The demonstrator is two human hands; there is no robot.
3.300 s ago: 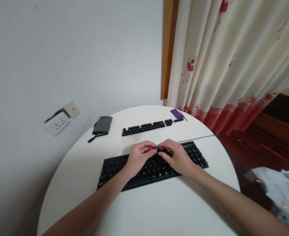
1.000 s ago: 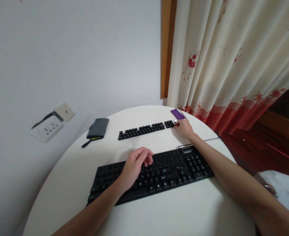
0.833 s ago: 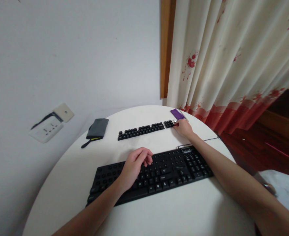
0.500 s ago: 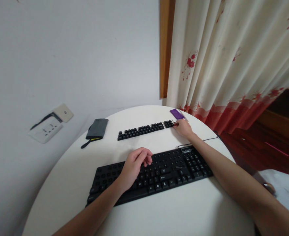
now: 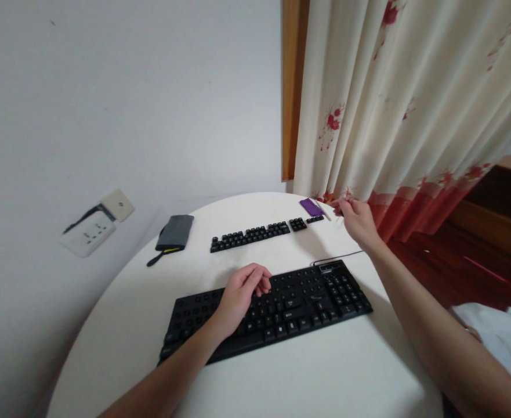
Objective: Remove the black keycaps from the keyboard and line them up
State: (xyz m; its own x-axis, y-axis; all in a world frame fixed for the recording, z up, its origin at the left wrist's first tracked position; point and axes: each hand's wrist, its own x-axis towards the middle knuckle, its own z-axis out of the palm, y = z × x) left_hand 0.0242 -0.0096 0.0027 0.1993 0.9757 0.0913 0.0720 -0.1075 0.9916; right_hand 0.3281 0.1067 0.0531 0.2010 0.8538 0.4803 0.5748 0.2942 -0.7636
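Observation:
Across the front of the table lies a black keyboard, with many bare key positions in its upper and left parts. My left hand rests over its middle, fingers loosely curled in and nothing visible in them. Beyond the far right of the keyboard, my right hand is raised above the table, fingertips pinched on a small tool with thin wires, too faint to make out fully. Loose black keycaps stand in rows behind the keyboard: a long group, a small block and a short row.
A grey pouch with a dark strap lies at the back left. A purple cloth-like piece and a thin pale stick sit at the back right. The keyboard's cable runs right. Wall and curtain border the round white table.
My right hand has lifted away from the keycaps and moved right, uncovering the short row of keycaps. My left hand stays over the keyboard. The view has shifted slightly.

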